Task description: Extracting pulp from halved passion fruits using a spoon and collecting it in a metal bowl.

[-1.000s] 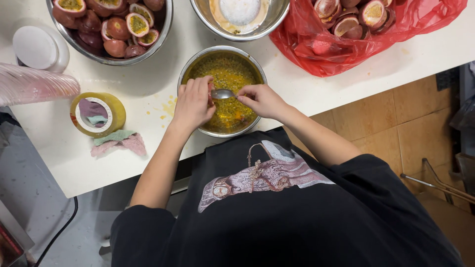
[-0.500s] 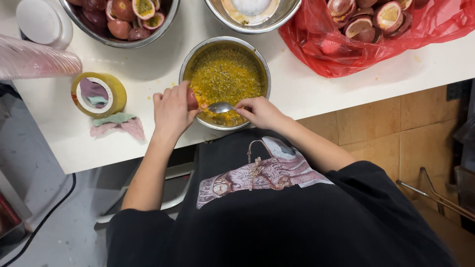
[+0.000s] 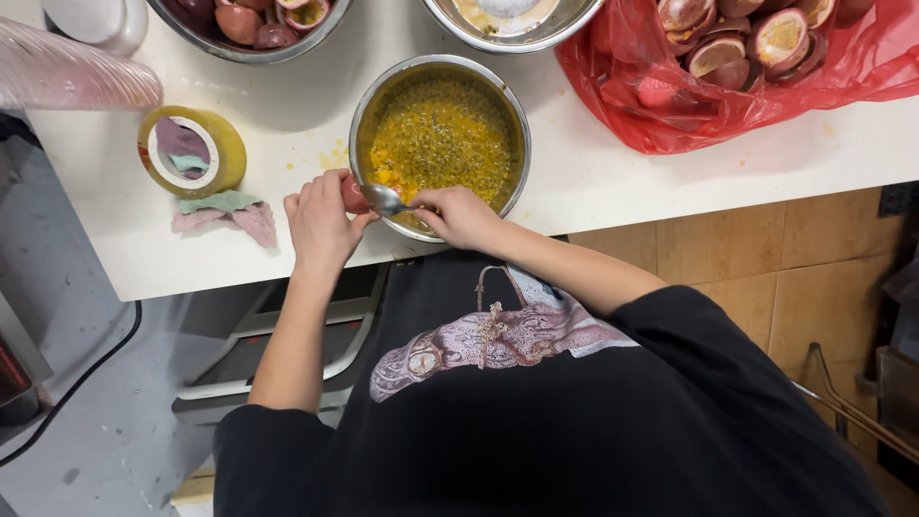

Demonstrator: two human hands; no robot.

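Left hand [image 3: 321, 222] curls its fingers around a passion fruit half [image 3: 352, 194] at the bowl's seven o'clock rim, and the right hand [image 3: 461, 214] pinches a metal spoon [image 3: 387, 200] right against it. The steel bowl [image 3: 513, 115] of yellow seeded pulp sits at twelve o'clock from both hands, tape roll [image 3: 222, 140] out at nine.

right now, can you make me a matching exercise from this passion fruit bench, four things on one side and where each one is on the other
Things:
1. spoon
2. tape roll
3. red bag
4. fruit half

Places:
A. on the counter, left of the pulp bowl
B. in the left hand
C. in the right hand
D. right of the pulp bowl, full of scooped shells

Pairs: 1-C, 2-A, 3-D, 4-B
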